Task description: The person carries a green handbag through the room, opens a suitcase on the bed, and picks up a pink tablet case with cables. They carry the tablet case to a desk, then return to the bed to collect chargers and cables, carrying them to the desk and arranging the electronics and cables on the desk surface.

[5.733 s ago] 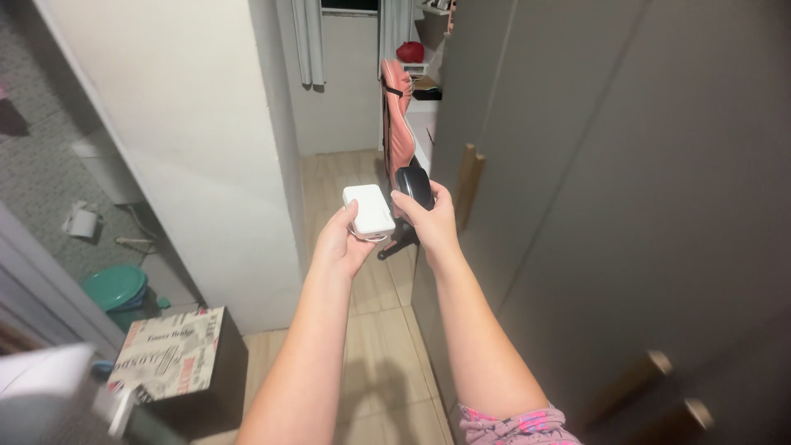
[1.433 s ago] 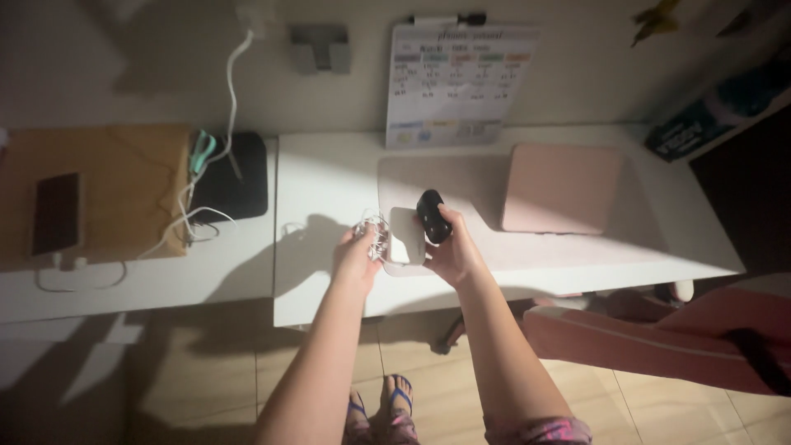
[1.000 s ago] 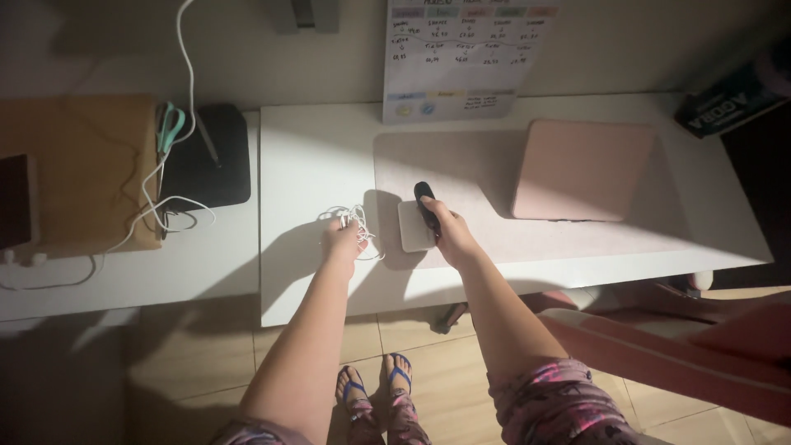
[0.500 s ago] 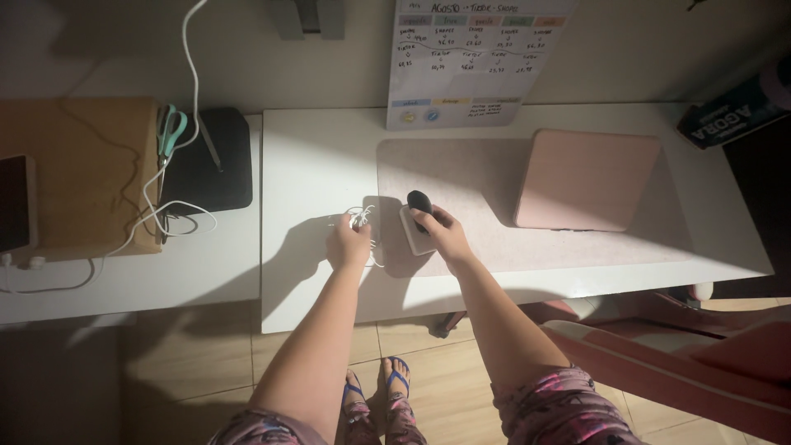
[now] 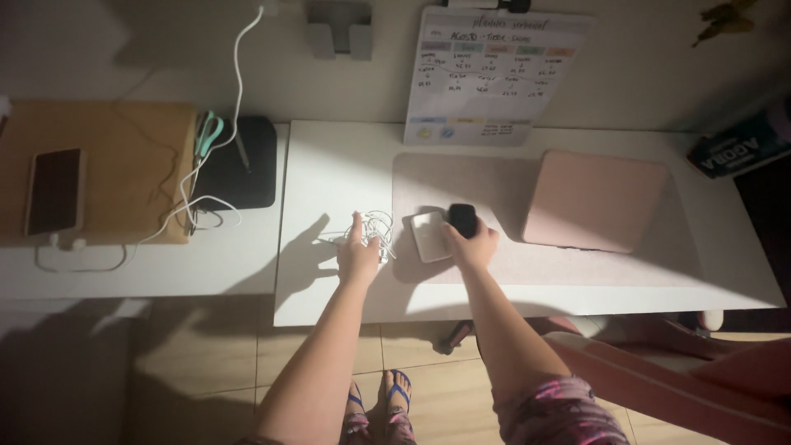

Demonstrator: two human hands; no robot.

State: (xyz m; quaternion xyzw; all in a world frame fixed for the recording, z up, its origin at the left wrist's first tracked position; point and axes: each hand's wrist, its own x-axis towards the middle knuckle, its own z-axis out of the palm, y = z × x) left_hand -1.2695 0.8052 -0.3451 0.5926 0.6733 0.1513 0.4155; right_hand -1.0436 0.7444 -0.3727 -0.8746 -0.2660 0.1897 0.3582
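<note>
Nearest: my feet in blue sandals (image 5: 394, 394) on the tiled floor (image 5: 206, 363), just short of the front edge of the white desk (image 5: 329, 165).

My left hand (image 5: 358, 255) — lies on the desk near its front edge, fingers closed loosely over a tangle of thin white cable (image 5: 377, 226); the cable is bunched under and just beyond my fingertips.

My right hand (image 5: 474, 244) — rests on the pale desk mat (image 5: 470, 177), fingers wrapped around a small black device (image 5: 462, 219), which stands up out of my grip.

White power brick (image 5: 429, 236) — flat on the near left corner of the mat, between my two hands, touching the black device's side and just beside the cable.

Pink closed laptop (image 5: 595, 199) — on the right half of the mat, well apart from my hands.

Pink chair (image 5: 676, 371) — at the desk's right front.

Left side surface: tan folder (image 5: 107, 165) carrying a phone (image 5: 54, 191), black pad (image 5: 239, 163) with green-handled scissors (image 5: 208, 132), a long white cord (image 5: 235, 74) running up the wall.

Farthest: a planner sheet (image 5: 490, 74) propped against the wall at the desk's back edge — and a dark box (image 5: 741, 148) at the back right corner.
</note>
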